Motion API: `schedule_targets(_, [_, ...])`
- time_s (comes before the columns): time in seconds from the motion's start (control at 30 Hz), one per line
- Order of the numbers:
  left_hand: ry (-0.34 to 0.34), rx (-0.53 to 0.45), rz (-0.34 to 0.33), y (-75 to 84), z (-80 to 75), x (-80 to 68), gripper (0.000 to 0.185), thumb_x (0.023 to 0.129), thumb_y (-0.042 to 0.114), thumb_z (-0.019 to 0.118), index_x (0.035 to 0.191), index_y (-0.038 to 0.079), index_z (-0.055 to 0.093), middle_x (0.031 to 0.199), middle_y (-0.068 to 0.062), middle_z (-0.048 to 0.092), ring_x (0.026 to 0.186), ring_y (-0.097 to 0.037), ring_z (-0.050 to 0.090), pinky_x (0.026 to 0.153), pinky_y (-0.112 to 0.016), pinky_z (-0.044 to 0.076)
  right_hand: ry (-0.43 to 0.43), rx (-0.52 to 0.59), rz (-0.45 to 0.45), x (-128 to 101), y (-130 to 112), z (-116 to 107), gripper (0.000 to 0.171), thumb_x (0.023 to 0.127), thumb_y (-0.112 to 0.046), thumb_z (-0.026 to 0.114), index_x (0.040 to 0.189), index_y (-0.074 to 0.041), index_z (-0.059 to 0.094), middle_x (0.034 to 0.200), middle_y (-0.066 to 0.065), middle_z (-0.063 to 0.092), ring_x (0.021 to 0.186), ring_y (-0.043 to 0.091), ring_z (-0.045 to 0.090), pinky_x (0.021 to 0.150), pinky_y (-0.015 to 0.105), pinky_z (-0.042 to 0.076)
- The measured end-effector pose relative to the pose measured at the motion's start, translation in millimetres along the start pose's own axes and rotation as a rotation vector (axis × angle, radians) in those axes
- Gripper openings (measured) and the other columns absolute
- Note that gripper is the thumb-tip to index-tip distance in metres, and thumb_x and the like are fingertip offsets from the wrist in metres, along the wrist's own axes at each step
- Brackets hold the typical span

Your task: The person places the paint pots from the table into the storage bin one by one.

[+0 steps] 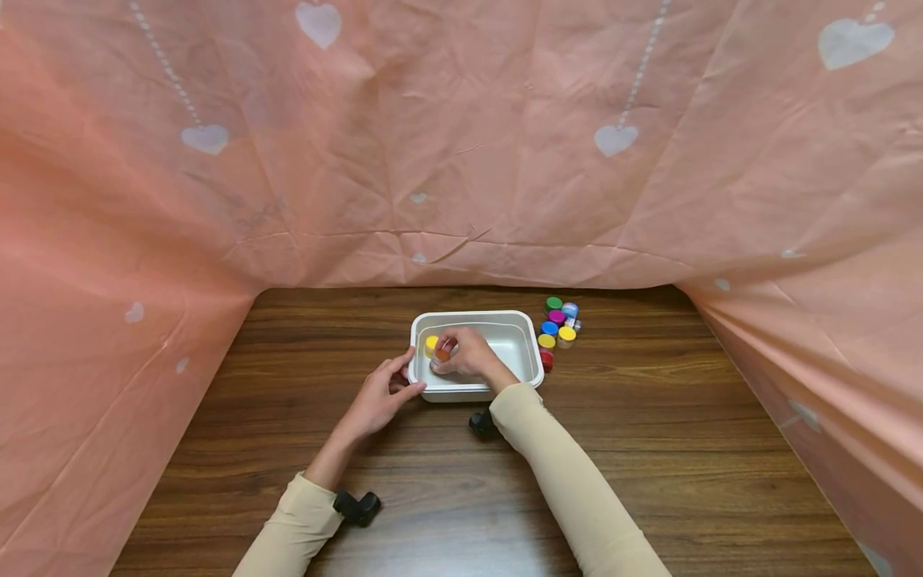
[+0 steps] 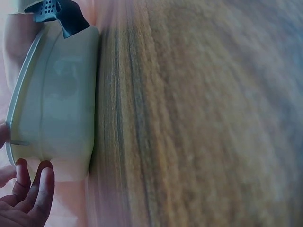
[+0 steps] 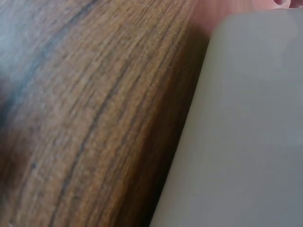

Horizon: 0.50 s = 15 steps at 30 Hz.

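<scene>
A white plastic tray point(image 1: 515, 353) stands on the wooden table. My left hand point(image 1: 376, 398) grips its near left corner, with the thumb on the front rim and the other fingers against the left side; in the left wrist view these fingers point(image 2: 43, 189) touch the end wall. Reaching inside the tray, my right hand point(image 1: 472, 354) pinches a small clear jar with an orange-brown lid point(image 1: 442, 355) near the left end. Behind that jar, also in the tray, is a yellow-lidded jar point(image 1: 431, 344). The right wrist view shows only the tray's outer wall point(image 3: 251, 123) and table.
Several small jars stand in a group just right of the tray, among them a green-lidded jar point(image 1: 554, 304), a blue-lidded jar point(image 1: 550, 328) and a red jar point(image 1: 546, 360). A pink cloth point(image 1: 461, 160) with hearts hangs behind and at both sides of the table point(image 1: 649, 449).
</scene>
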<state>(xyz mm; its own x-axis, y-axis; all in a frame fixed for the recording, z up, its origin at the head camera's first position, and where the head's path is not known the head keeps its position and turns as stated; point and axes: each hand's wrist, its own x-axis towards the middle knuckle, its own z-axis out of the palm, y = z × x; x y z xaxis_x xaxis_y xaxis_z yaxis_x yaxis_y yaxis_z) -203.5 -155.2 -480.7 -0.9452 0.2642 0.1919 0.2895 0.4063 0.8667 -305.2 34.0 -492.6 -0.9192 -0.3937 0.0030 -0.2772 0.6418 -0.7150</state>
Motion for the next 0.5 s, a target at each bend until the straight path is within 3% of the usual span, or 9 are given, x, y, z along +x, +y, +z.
schedule_targets(0.13, [0.008,0.008,-0.007,-22.4,4.1,5.0,0.065,0.089,0.018,0.069,0.144,0.001,0.040,0.102,-0.017,0.051,0.094,-0.024,0.057,0.082,-0.030,0.054,-0.006,-0.005,-0.016,1,3,1,0.033,0.064,-0.012,0.089,0.091,-0.011,0.068,0.086,0.005,0.066,0.082,0.017,0.057,0.074,0.028,0.044])
schedule_targets(0.37, [0.014,0.012,-0.016,-23.8,2.2,5.9,0.065,0.088,0.019,0.070,0.144,0.001,0.041,0.101,-0.012,0.051,0.092,-0.020,0.056,0.080,-0.026,0.054,-0.015,0.014,-0.059,1,0,0,0.031,0.067,-0.010,0.086,0.091,-0.009,0.067,0.086,0.005,0.066,0.083,0.019,0.059,0.074,0.029,0.046])
schedule_targets(0.5, [-0.002,0.017,-0.027,-23.8,3.0,6.3,0.065,0.089,0.020,0.069,0.145,0.003,0.040,0.101,-0.011,0.051,0.093,-0.018,0.056,0.081,-0.025,0.054,-0.016,0.030,-0.038,-1,-1,-2,0.031,0.067,-0.011,0.086,0.091,-0.010,0.067,0.085,0.003,0.066,0.081,0.017,0.058,0.073,0.028,0.046])
